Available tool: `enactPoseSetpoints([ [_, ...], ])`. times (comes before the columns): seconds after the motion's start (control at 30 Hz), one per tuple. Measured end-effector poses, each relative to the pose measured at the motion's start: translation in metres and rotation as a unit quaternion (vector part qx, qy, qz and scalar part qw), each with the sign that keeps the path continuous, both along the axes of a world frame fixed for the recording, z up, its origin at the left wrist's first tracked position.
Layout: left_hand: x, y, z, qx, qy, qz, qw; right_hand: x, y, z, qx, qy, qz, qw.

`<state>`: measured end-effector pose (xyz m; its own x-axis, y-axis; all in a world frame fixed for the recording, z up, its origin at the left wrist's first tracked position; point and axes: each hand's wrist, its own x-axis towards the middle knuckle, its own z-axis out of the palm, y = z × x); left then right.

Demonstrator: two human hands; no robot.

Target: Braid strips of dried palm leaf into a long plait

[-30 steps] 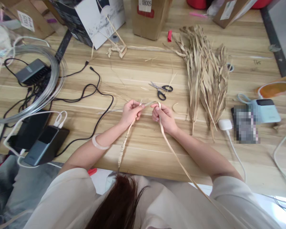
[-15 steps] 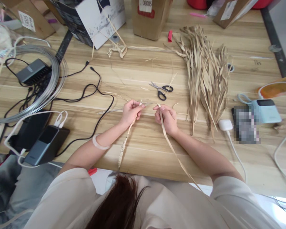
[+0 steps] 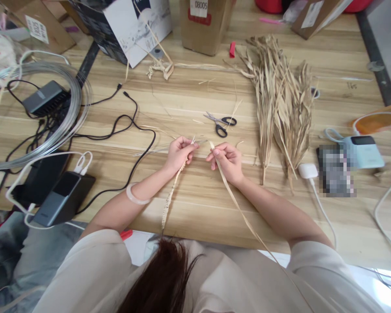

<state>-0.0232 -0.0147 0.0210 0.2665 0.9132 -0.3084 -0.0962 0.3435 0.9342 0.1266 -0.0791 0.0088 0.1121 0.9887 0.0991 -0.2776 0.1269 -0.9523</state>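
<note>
My left hand [image 3: 181, 153] pinches the upper end of a narrow braided straw cord [image 3: 169, 198], which hangs down toward the table's front edge. Thin wire-like strands stick out to the left of that hand. Between the thumb and fingers of my right hand [image 3: 227, 160] is a flat pale straw strip [image 3: 236, 202]; its tip pokes up past the fingers and its long tail runs down over my lap. A small gap separates the two hands. Black-handled scissors [image 3: 220, 123] lie just beyond them, blades partly spread.
Bundles of dried leaves [image 3: 280, 108] lie to the right. A coil of metal wire [image 3: 74, 104], black cables [image 3: 117, 126] and a dark power bank [image 3: 65, 198] fill the left. Boxes [image 3: 207, 26] stand at the back. A light blue power bank [image 3: 365, 152] sits at far right.
My right hand's fingers have shifted on the straw strip, and the strip's upper end has moved slightly left toward my left hand. My left hand has stayed in place.
</note>
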Motion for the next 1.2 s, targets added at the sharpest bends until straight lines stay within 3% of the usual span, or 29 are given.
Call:
enactPoseSetpoints([
  [0.2,0.001,-0.002,0.004,-0.001,-0.008,-0.027,1.0,0.0,0.002,-0.004,-0.024,-0.015,0.088,0.996],
  [0.53,0.0,-0.003,0.0,0.002,-0.02,-0.057,0.998,-0.001,0.0,-0.009,-0.026,-0.073,0.107,0.991],
  [1.0,0.001,-0.003,0.002,0.0,-0.005,-0.037,0.999,-0.002,-0.004,-0.016,-0.002,-0.154,0.126,0.98],
  [1.2,0.001,-0.004,0.001,0.003,-0.007,-0.052,0.999,-0.004,-0.003,-0.008,0.002,-0.134,0.055,0.989],
])
